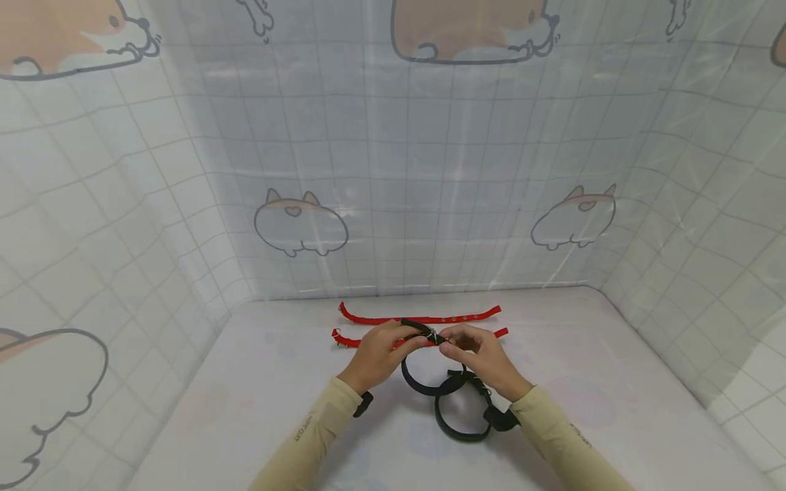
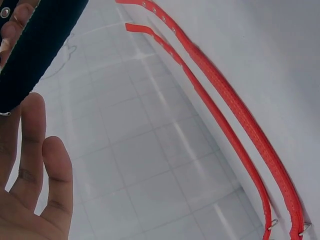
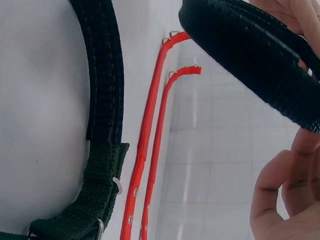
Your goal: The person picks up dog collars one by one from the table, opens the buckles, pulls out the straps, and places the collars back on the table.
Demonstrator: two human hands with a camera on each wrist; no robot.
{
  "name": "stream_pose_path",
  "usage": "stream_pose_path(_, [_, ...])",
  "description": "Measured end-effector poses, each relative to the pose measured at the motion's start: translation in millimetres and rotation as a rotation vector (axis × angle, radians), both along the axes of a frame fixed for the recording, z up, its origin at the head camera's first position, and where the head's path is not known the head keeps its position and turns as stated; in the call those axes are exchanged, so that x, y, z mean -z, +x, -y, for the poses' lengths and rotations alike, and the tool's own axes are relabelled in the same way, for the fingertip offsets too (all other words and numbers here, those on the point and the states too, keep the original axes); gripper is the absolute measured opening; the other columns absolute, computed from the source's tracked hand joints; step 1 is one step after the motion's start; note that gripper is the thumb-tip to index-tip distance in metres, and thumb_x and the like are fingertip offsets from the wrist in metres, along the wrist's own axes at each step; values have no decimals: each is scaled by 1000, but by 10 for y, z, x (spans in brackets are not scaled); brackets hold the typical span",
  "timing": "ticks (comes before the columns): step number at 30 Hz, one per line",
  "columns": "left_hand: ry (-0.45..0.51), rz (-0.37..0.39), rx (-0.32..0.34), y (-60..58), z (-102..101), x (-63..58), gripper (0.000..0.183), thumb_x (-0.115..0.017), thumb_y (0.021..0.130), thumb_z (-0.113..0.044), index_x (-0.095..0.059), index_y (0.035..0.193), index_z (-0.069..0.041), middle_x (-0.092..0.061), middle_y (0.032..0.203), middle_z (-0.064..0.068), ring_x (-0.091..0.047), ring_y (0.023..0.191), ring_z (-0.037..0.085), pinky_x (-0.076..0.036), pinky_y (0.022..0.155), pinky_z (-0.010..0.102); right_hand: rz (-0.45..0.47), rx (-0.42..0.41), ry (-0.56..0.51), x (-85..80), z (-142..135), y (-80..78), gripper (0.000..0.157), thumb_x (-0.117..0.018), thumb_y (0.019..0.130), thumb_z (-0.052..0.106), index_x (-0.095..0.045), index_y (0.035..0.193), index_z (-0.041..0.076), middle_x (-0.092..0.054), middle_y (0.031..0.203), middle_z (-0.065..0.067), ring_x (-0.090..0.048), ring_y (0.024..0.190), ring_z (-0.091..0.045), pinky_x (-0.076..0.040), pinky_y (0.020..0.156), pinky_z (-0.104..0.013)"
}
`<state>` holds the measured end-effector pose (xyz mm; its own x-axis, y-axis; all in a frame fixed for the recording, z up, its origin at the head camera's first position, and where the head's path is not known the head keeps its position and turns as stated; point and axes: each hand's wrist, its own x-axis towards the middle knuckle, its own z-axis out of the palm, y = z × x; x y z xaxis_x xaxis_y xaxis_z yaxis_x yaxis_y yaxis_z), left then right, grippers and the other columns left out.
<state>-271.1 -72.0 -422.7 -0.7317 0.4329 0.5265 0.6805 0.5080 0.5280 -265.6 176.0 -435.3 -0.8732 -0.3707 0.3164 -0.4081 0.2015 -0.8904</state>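
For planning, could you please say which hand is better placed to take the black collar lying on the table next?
Probably the right hand: the lying collar sits closer to it than to the left hand, though both hold another collar.

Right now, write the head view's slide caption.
Left hand and right hand hold one black loop; another loop and two red straps lie nearby.

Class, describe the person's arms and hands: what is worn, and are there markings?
The left hand and right hand are gloveless. Beige fabric sleeves reach the wrists, each printed with small dark lettering. A small black device sits at the left wrist, a boxy black device at the right.
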Motion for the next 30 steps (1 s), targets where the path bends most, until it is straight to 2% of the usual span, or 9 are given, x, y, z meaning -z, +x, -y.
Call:
stream_pose_path(4, [6,-4,-5,2,-1,12,30,-65,97,-46,-77,111,-23,-70,102,-16,-61,95,3,-54,76,28,3,-5,6,-2,3,3,19,-73,96,24,-72,115,19,-67,94,-7,-66,90,-26,-53,81,-36])
stream_pose_path(12, [-12,-7,-10,15,-18,16,28,-68,96,-42,-77,113,-23,-70,103,-15,-61,96,4,-55,80,29,35,56,46,-42,48,34,20,-78,92,31,-71,107,19,-72,100,0,-67,86,-25,-55,74,-33])
stream_pose_path(18, [-10,-39,14,15,6,2,26,-67,97,-41,-77,115,-24,-70,105,-16,-62,100,5,-55,81,30,-2,-13,50,7,-8,-12,21,-75,94,27,-71,113,20,-72,99,-1,-68,89,-28,-54,76,-34])
stream_pose_path(24, [-6,-49,13,15,20,-4,24,-67,97,-41,-77,110,-24,-70,101,-17,-62,97,4,-55,79,30,16,-77,32,7,-47,-19,24,-72,97,25,-70,120,19,-71,106,-3,-67,92,-29,-55,79,-38])
stream_pose_path(30, [-14,-40,21,10,-13,4,28,-65,97,-44,-77,112,-23,-70,101,-16,-61,95,4,-55,79,27,42,-14,39,-6,-3,-2,21,-74,95,29,-70,113,20,-71,103,-3,-68,88,-25,-55,77,-36])
